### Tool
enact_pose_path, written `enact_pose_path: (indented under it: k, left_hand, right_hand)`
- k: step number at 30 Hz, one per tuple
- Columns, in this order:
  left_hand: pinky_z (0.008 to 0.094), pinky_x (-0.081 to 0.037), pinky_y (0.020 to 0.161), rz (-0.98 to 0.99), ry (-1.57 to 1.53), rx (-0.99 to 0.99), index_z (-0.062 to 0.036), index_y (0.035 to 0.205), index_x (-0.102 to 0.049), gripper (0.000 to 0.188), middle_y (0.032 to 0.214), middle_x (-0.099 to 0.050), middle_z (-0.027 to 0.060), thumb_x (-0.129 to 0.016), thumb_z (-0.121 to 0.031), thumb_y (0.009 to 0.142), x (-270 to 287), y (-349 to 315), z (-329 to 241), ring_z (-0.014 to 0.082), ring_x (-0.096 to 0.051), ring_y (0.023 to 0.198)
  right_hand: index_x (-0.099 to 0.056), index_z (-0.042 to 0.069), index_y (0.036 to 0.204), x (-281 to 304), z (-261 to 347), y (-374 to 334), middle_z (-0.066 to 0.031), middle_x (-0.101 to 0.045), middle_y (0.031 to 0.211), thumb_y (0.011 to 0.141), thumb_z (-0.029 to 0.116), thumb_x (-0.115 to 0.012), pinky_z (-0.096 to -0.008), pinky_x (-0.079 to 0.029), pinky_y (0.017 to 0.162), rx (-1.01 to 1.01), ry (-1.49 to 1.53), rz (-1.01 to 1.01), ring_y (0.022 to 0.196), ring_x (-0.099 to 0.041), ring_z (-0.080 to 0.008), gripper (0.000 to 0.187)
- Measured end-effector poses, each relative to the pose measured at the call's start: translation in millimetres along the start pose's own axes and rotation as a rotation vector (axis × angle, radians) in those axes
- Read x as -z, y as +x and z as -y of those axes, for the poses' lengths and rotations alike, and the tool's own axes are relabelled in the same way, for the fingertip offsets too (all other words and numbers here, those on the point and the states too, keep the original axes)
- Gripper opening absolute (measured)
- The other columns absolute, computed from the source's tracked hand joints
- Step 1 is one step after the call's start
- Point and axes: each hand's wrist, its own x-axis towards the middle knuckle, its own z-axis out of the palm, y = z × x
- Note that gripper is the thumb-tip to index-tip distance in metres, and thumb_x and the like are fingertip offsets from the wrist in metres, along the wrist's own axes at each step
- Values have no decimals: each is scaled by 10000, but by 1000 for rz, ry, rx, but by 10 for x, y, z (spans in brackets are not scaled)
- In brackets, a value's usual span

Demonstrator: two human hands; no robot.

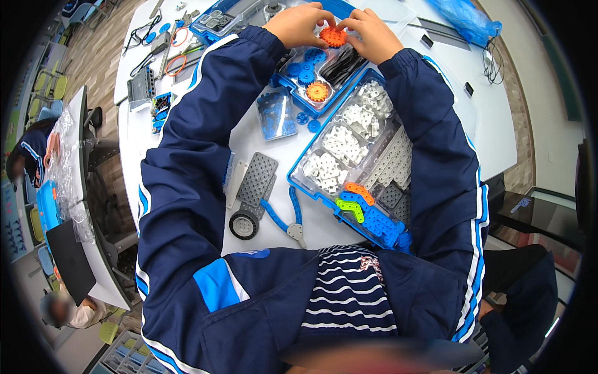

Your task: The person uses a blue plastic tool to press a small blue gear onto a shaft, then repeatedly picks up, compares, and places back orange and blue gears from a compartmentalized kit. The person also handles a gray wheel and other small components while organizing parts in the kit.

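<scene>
Between my two hands, over the far parts box, is an orange gear (pixel 334 37). My left hand (pixel 300 25) has its fingers closed on the gear's left side. On the other side, the fingers of my right hand (pixel 372 34) pinch its right edge. Below them, the blue-rimmed parts box (pixel 343 100) holds several blue gears (pixel 306 76), a lighter orange gear (pixel 317 92) and black cables (pixel 343 64). A second blue-framed box (pixel 298 176) nearer me contains white connectors (pixel 344 144), grey perforated plates and coloured angled pieces (pixel 360 193).
Blue-handled pliers (pixel 295 232) and a grey perforated assembly with a black wheel (pixel 243 225) lie close to my body. A clear container of blue pieces (pixel 276 116) stands beyond them. Loose parts and cables (pixel 142 34) spread at far left; a blue plastic bag (pixel 467 22) lies far right.
</scene>
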Motion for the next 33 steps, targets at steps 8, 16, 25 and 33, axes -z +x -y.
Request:
enact_pose_path:
  k: [8,16,25,33]
  left_hand:
    - [349,-541,742,128,-276,172,-63,1084,-745,285,884,-731,103,-715,-158,817,468,-1,-19,216,-667,783]
    - [373,-548,816,213,-139,100,-41,1115,-741,298,954,-745,182,-674,-129,838,388,-235,-139,290,-714,908]
    - [367,-522,892,94,-336,47,-11,1180,-618,313,1023,-703,146,-729,-94,900,324,-318,-164,247,-666,1005]
    - [240,-554,641,-65,-953,370,6,1170,-565,379,966,-701,133,-777,-213,943,464,-323,-465,139,-698,781]
  right_hand:
    - [-752,101,1075,143,202,60,-76,-617,1016,877,61,-701,-378,-481,906,82,69,3,1012,-558,-279,208]
    - [-787,95,1029,95,543,68,-81,-606,985,837,12,-656,-393,-473,896,79,68,126,1012,-555,-282,247]
    - [-739,82,1077,216,211,26,-94,-605,974,930,87,-655,-385,-474,873,86,96,48,984,-567,-285,170]
    - [-728,73,1159,416,659,140,-93,-661,977,922,159,-730,-334,-514,767,40,495,-94,886,-640,-232,252]
